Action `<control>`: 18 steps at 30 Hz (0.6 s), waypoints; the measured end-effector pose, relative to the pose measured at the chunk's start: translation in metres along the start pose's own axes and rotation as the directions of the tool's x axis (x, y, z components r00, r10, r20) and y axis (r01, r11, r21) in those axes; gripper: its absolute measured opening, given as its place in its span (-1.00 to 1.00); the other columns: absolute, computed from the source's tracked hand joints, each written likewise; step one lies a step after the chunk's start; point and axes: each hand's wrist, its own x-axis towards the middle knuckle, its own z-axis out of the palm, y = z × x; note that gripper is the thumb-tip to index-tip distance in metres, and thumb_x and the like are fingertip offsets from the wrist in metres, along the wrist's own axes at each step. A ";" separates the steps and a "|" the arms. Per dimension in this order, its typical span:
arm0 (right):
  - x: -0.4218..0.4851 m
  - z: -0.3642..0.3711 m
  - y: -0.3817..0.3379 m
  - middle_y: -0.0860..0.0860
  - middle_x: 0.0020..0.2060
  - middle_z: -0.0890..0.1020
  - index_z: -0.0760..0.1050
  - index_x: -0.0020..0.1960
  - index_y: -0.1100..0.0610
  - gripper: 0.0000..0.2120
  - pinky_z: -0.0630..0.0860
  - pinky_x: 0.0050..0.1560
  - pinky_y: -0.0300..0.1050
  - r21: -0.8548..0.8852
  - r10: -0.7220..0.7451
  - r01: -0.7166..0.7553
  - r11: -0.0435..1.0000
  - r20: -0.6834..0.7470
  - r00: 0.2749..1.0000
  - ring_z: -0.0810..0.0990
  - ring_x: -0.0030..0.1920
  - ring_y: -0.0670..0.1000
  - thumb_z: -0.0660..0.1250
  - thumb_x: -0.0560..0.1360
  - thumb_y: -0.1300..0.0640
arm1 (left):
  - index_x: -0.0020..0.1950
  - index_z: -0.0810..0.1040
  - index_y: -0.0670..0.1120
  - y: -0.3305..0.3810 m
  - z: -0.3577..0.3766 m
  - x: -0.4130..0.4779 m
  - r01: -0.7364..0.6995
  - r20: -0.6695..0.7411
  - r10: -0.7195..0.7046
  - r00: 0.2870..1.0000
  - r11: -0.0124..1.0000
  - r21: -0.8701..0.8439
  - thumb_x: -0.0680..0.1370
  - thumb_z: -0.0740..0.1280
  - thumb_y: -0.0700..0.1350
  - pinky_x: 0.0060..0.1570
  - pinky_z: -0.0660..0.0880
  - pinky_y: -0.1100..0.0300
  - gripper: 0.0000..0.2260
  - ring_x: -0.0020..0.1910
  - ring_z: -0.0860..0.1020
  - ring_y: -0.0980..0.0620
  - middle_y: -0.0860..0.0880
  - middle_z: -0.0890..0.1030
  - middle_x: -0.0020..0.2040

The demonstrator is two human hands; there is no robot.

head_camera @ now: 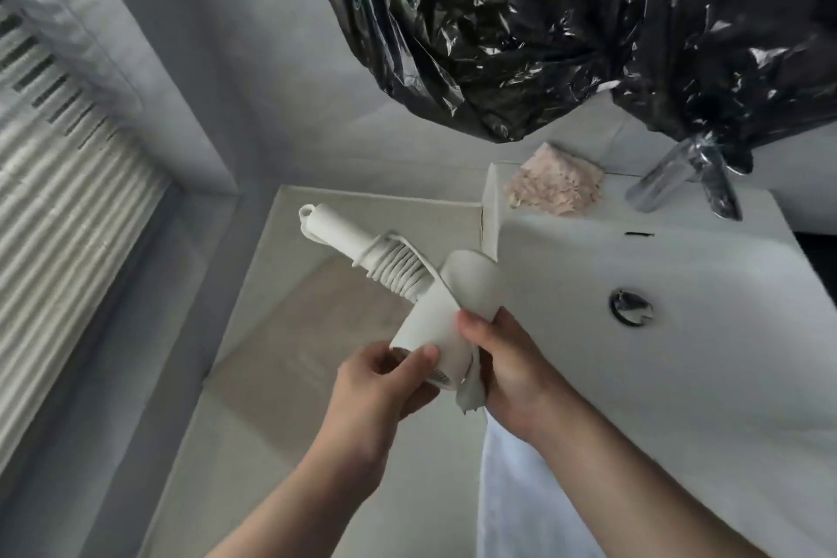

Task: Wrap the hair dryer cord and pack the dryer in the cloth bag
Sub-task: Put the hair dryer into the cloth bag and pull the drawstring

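Observation:
A white hair dryer [435,313] is held in the air left of the sink, its handle [335,236] pointing up and left. Its white cord [398,272] is coiled in several turns round the handle near the barrel. My left hand [380,385] grips the barrel's lower end, thumb on its side. My right hand [507,362] grips the barrel from the right, and the plug end [469,396] of the cord sticks out below its thumb. No cloth bag is in view.
A white sink [679,331] with a drain [630,307] and a chrome tap [684,177] lies to the right. A pinkish cloth [557,186] sits on its rim. Black plastic [543,23] hangs above. A white towel [521,489] hangs below the sink; a ribbed radiator [59,213] is on the left.

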 end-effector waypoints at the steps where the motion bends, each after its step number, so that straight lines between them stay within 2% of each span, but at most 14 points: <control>1: -0.001 0.002 0.003 0.24 0.05 0.65 0.51 0.25 0.23 -0.43 0.51 0.06 0.12 0.018 0.014 -0.013 1.000 -0.016 1.000 0.62 0.07 0.19 0.46 0.32 -0.01 | 0.04 0.57 -0.34 0.000 -0.004 0.002 0.007 0.024 -0.008 1.000 1.000 0.024 0.23 0.54 0.12 0.13 0.60 -0.07 -0.38 0.04 0.68 -0.25 -0.34 0.67 0.02; 3: -0.003 0.003 0.007 0.23 0.01 0.65 0.50 0.24 0.26 -0.42 0.53 0.01 0.08 0.033 0.018 -0.015 0.999 -0.071 0.997 0.63 0.03 0.18 0.44 0.31 -0.01 | 0.03 0.60 -0.30 0.000 -0.011 0.006 0.017 0.089 -0.027 0.996 0.994 0.104 0.26 0.52 0.14 0.08 0.63 -0.02 -0.42 0.02 0.69 -0.19 -0.28 0.69 -0.01; 5: -0.004 0.001 0.010 0.22 -0.01 0.66 0.51 0.22 0.30 -0.43 0.55 -0.04 0.04 0.033 -0.003 0.008 0.999 -0.142 0.990 0.63 0.00 0.15 0.44 0.30 0.01 | -0.02 0.64 -0.21 0.001 -0.021 0.012 0.000 0.144 -0.036 0.989 0.969 0.246 0.35 0.44 0.15 -0.03 0.64 0.05 -0.55 -0.06 0.69 -0.10 -0.22 0.70 -0.07; 7: -0.005 -0.002 0.011 0.16 -0.04 0.69 0.57 0.15 0.24 -0.55 0.57 -0.07 -0.03 0.043 -0.019 0.029 0.999 -0.224 0.974 0.65 -0.04 0.09 0.42 0.31 0.07 | -0.12 0.65 -0.10 -0.009 -0.039 0.028 0.009 0.129 -0.062 0.990 0.927 0.376 0.40 0.34 0.19 -0.13 0.59 0.07 -0.64 -0.16 0.64 -0.05 -0.13 0.67 -0.18; 8: -0.006 -0.005 0.013 0.13 -0.05 0.70 0.58 0.12 0.20 -0.60 0.57 -0.09 -0.06 0.050 -0.017 0.030 0.998 -0.255 0.967 0.66 -0.06 0.06 0.40 0.32 0.08 | -0.12 0.64 -0.05 -0.019 -0.052 0.041 0.007 0.085 -0.059 0.995 0.859 0.513 0.41 0.33 0.21 -0.10 0.57 0.04 -0.65 -0.14 0.61 -0.05 -0.08 0.65 -0.18; 9: -0.008 -0.008 0.015 0.12 -0.06 0.70 0.59 0.11 0.18 -0.62 0.57 -0.11 -0.07 0.058 -0.007 0.024 0.998 -0.275 0.961 0.66 -0.07 0.06 0.38 0.33 0.08 | 0.01 0.63 0.03 -0.030 -0.066 0.055 -0.004 0.047 -0.044 0.998 0.685 0.728 0.42 0.33 0.24 0.01 0.54 0.02 -0.66 -0.03 0.60 -0.07 -0.06 0.64 -0.06; 10: -0.009 -0.010 0.016 0.11 -0.07 0.70 0.60 0.11 0.17 -0.63 0.56 -0.12 -0.07 0.066 0.006 0.014 0.998 -0.290 0.957 0.66 -0.08 0.06 0.38 0.32 0.08 | 0.24 0.56 0.10 -0.042 -0.081 0.068 -0.001 0.028 -0.059 0.998 0.421 0.907 0.46 0.34 0.25 0.16 0.50 0.00 -0.58 0.18 0.55 -0.11 -0.08 0.60 0.15; 11: -0.012 -0.012 0.018 0.10 -0.08 0.71 0.60 0.09 0.16 -0.63 0.55 -0.13 -0.08 0.073 0.014 0.008 0.997 -0.300 0.954 0.66 -0.09 0.06 0.38 0.32 0.07 | 0.46 0.37 0.12 -0.056 -0.094 0.078 0.011 0.006 -0.092 0.996 0.186 0.982 0.49 0.32 0.25 0.29 0.41 -0.02 -0.44 0.37 0.42 -0.16 -0.11 0.46 0.37; 12: -0.015 -0.014 0.020 0.09 -0.10 0.71 0.60 0.09 0.15 -0.64 0.55 -0.14 -0.08 0.077 0.018 0.006 0.997 -0.308 0.951 0.66 -0.10 0.06 0.38 0.32 0.07 | 0.56 0.19 0.14 -0.068 -0.106 0.084 0.015 -0.010 -0.134 0.991 0.034 0.999 0.51 0.31 0.25 0.36 0.35 -0.05 -0.34 0.47 0.28 -0.20 -0.12 0.28 0.50; 13: -0.017 -0.017 0.022 0.08 -0.10 0.71 0.60 0.08 0.14 -0.65 0.54 -0.15 -0.08 0.076 0.019 0.005 0.997 -0.316 0.948 0.66 -0.11 0.05 0.38 0.32 0.06 | 0.57 0.12 0.17 -0.080 -0.117 0.088 -0.002 -0.007 -0.162 0.987 -0.053 0.999 0.52 0.30 0.24 0.38 0.32 -0.09 -0.32 0.50 0.19 -0.22 -0.11 0.17 0.53; 15: -0.023 -0.019 0.025 0.08 -0.07 0.71 0.60 0.11 0.13 -0.63 0.55 -0.13 -0.07 0.077 0.020 0.007 0.997 -0.337 0.941 0.67 -0.09 0.03 0.38 0.33 0.06 | 0.51 0.18 0.21 -0.097 -0.131 0.089 -0.083 0.061 -0.146 0.987 -0.147 0.986 0.50 0.30 0.20 0.36 0.29 -0.14 -0.39 0.49 0.15 -0.20 -0.08 0.14 0.48; 18: -0.028 -0.021 0.027 0.13 0.02 0.69 0.58 0.17 0.17 -0.56 0.55 -0.05 -0.03 0.095 0.028 0.007 0.995 -0.365 0.931 0.65 0.00 0.08 0.42 0.31 0.05 | 0.42 0.35 0.17 -0.105 -0.143 0.088 -0.158 0.141 -0.107 0.984 -0.172 0.972 0.49 0.30 0.04 0.37 0.18 -0.15 -0.52 0.48 0.14 -0.18 -0.07 0.18 0.47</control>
